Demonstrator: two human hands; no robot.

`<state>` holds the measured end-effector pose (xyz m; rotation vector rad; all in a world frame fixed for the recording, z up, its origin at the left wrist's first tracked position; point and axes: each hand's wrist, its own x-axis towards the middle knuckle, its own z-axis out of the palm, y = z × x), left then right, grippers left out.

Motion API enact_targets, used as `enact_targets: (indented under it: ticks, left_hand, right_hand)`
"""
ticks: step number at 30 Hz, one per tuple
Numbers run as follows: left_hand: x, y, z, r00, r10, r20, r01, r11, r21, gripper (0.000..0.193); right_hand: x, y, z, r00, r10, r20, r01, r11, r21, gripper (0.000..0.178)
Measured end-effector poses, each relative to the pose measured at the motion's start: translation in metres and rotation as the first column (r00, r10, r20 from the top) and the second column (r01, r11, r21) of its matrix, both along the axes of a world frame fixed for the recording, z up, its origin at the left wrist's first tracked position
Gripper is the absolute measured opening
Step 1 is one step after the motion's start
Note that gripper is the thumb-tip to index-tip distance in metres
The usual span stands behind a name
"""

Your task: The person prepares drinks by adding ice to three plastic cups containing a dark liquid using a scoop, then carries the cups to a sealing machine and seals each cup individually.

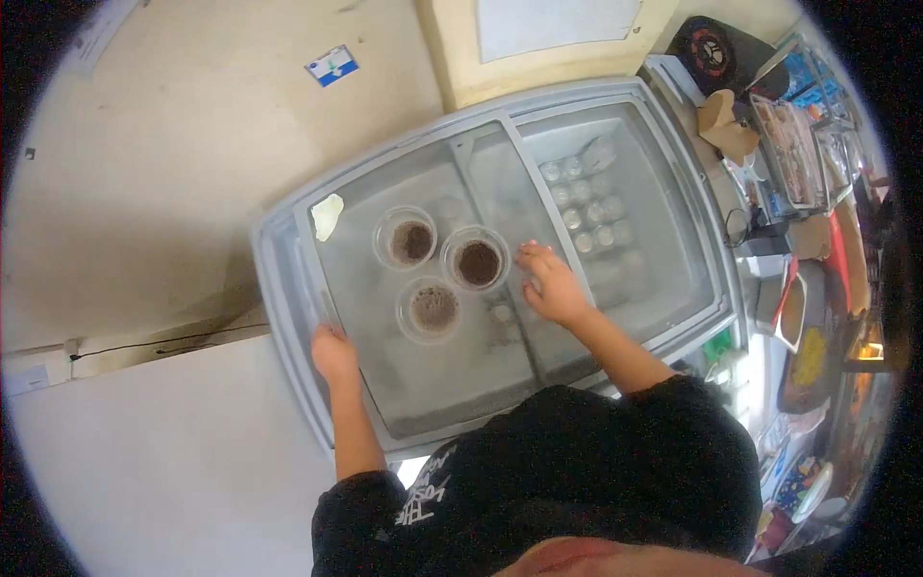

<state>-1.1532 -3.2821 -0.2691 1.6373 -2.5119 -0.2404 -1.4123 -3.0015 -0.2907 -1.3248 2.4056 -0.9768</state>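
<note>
A chest freezer with a sliding glass lid (385,380) stands in front of me. Three clear plastic cups sit together on the glass: one cup with dark brown contents (478,263), a second cup (411,240) with a brown patch inside, and a third cup (430,310) with a speckled, lighter brown layer. My left hand (335,354) is closed at the lid's left frame, its fingers curled and partly hidden. My right hand (555,284) is spread over the glass just right of the darkest cup, fingers apart, holding nothing.
Inside the freezer's right half, several small round containers (586,207) stand in rows. A pale torn patch (327,217) sticks to the lid's left corner. Walls border the far and left sides. At the right are a cluttered shelf (788,154) and a brown paper piece (728,127).
</note>
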Motion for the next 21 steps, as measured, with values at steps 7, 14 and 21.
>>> enact_targets:
  ticks: [7,14,21]
  left_hand:
    - [-0.087,0.101,0.003,0.998,-0.059,-0.002,0.059,0.997,0.043,0.014]
    - [-0.155,0.161,-0.007,0.994,-0.097,-0.051,0.100,0.993,0.063,0.016]
    - [-0.172,0.166,0.001,0.970,-0.131,-0.206,0.196,0.920,0.340,0.024]
  right_hand:
    - [-0.095,0.105,0.004,0.999,-0.032,0.044,0.030,0.999,0.034,0.037]
    - [-0.172,0.177,0.007,0.997,-0.068,0.035,0.068,0.998,0.012,0.039]
    - [-0.190,0.204,-0.011,0.946,-0.324,0.033,0.326,0.941,-0.097,0.035]
